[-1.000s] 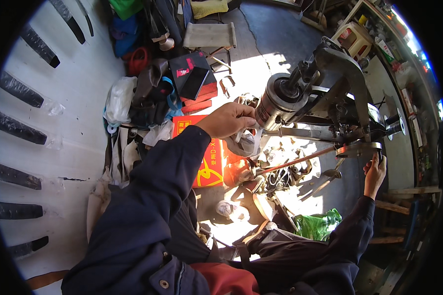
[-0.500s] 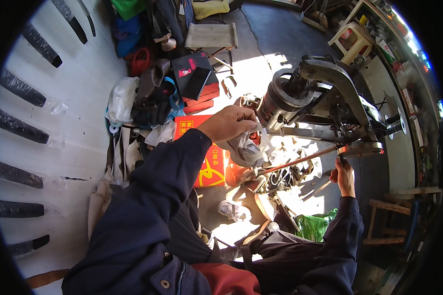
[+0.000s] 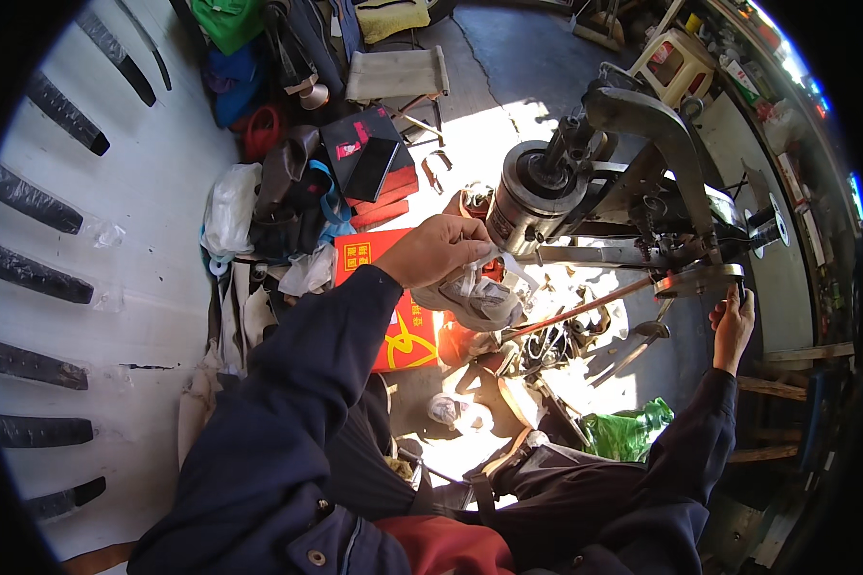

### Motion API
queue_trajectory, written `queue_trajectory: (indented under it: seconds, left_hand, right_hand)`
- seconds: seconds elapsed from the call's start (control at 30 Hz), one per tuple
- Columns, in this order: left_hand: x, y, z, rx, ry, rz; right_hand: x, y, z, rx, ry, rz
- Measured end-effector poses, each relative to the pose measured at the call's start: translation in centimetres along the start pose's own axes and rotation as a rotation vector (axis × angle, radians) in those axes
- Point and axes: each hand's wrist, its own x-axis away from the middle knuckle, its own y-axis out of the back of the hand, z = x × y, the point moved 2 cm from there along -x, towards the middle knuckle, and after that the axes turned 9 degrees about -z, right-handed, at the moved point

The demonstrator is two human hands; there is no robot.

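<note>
At the metal hand-cranked sewing machine (image 3: 537,196), my left hand (image 3: 431,249) pinches a light grey shoe (image 3: 479,299) whose upper is just below the machine's cylindrical head. The shoe's far side is partly hidden by fingers and glare. On the right, my right hand (image 3: 731,328) has its fingers wrapped round the handle of the flat metal crank wheel (image 3: 688,282), under the machine's curved arm.
A red printed box (image 3: 403,345), black box (image 3: 350,134), plastic bags (image 3: 230,211) and leather scraps crowd the left. Beyond stand a folding stool (image 3: 398,75) and plastic stool (image 3: 671,62). Green crumpled plastic (image 3: 623,431) lies low right; shelving lines the right edge.
My right hand swung inward with the crank half a second ago and is back out to the right. My left hand and the shoe sit slightly lower in the view.
</note>
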Motion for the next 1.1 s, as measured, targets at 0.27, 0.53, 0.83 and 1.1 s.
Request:
queue_trajectory:
  seconds: [0.27, 0.53, 0.83, 1.1]
  left_hand:
    - [-0.1, -0.1, 0.6, 0.006, -0.042, -0.007]
    - [-0.6, -0.1, 1.4, 0.0, -0.066, -0.022]
    - [-0.4, -0.6, 1.2, 0.1, -0.067, 0.007]
    - [-0.3, -0.2, 1.3, 0.043, -0.03, 0.03]
  right_hand:
    - [3.3, -4.4, -7.4, 0.293, -0.303, 0.313]
    - [6.1, -3.3, 2.6, -0.064, 0.027, 0.429]
    - [-1.0, -0.6, -4.4, 0.051, -0.147, -0.01]
    - [6.6, -5.8, -4.0, 0.188, -0.246, 0.539]
